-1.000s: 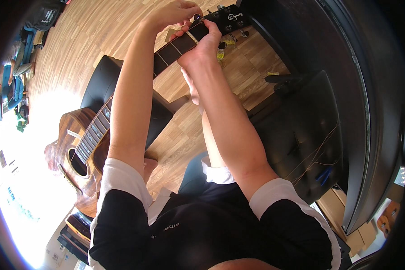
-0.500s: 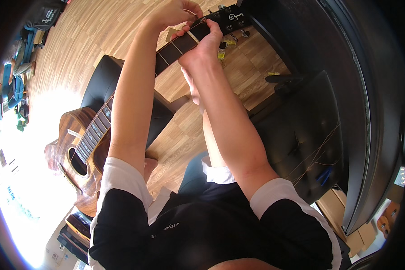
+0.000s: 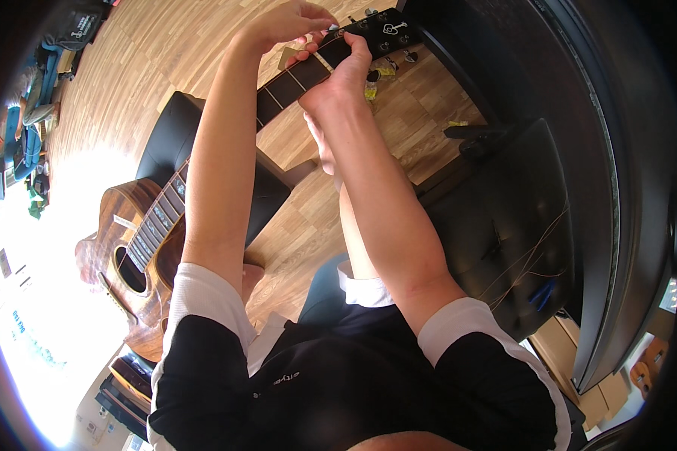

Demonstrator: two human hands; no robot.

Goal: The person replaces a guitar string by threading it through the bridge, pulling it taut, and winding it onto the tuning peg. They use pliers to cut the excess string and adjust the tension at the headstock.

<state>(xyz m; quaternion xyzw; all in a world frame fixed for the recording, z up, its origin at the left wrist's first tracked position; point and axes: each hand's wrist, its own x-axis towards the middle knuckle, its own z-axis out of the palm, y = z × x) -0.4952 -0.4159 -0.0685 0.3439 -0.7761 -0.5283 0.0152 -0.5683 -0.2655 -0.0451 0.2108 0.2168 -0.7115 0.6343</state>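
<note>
My left hand (image 3: pixel 297 26) reaches over the top of a guitar's black headstock (image 3: pixel 372 36), its fingers curled onto a small tuning knob (image 3: pixel 331 28) on the upper edge. My right hand (image 3: pixel 338 75) is wrapped around the neck (image 3: pixel 286 86) just below the headstock, thumb raised along the front beside a string post and fingertips showing at the far edge. The body of this guitar is out of sight. A second, brown acoustic guitar (image 3: pixel 135 308) lies to the left of my left forearm.
A black padded seat (image 3: pixel 162 131) is behind the guitars. Beside me on the right are a black cushion (image 3: pixel 511 195) with loose strings and a blue tool (image 3: pixel 541 293), and a large black case-like surface (image 3: pixel 579 113). Yellow packets (image 3: pixel 384 69) lie on the wooden floor (image 3: pixel 432 98); items line the far left.
The fingers of my left hand have shifted slightly around the tuning knob, which shows lighter now than a second ago. My right hand and the neck stay almost in place.
</note>
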